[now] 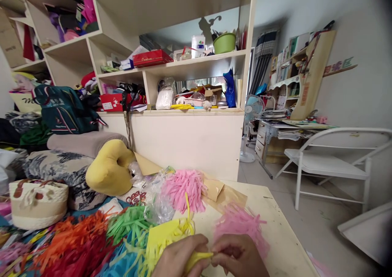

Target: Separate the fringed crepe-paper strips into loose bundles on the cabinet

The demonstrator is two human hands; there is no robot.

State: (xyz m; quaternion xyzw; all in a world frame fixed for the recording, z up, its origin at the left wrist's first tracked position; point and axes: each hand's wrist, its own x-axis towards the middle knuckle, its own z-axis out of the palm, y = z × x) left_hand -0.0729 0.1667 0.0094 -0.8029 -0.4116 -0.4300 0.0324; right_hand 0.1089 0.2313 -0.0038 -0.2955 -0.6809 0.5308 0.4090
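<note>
My left hand [180,254] is closed around a rolled piece of yellow paper [199,257] at the near edge of the table. With fingertips pressed together, my right hand [239,254] pinches the pointed end of that roll. Just beyond my left hand lies a sheet of yellow fringed paper [162,234], its strips cut along one side. Whether it joins the roll in my hand is hidden. Pink fringed paper [240,228] lies right behind my right hand, and a second pink fringed bunch [185,187] sits farther back.
Orange [70,232], red [79,254], green [128,224] and blue fringed bunches [122,258] crowd the left. Clear plastic wrapping [161,207] and brown paper [212,189] lie behind. A yellow cushion [105,171] and a woven bag [38,203] stand left; a white folding chair [333,162] stands right.
</note>
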